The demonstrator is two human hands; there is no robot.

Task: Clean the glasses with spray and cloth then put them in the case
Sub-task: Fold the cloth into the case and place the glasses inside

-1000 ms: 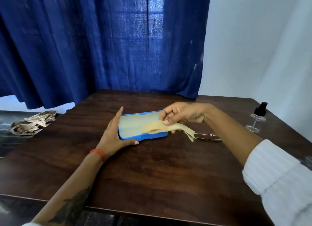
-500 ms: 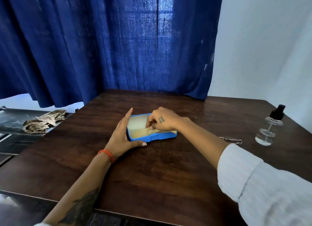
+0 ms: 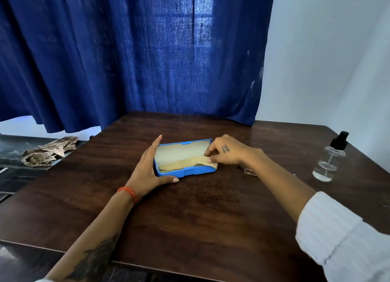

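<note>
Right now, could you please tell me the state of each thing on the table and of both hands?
Blue glasses case: open, lid tilted back.
Beige cloth: lying inside the case.
Glasses: on the table right of the case, mostly hidden by the forearm.
Spray bottle: upright, cap on, partly filled.
Left hand: flat against the case's left end.
Right hand: pinching the cloth.
</note>
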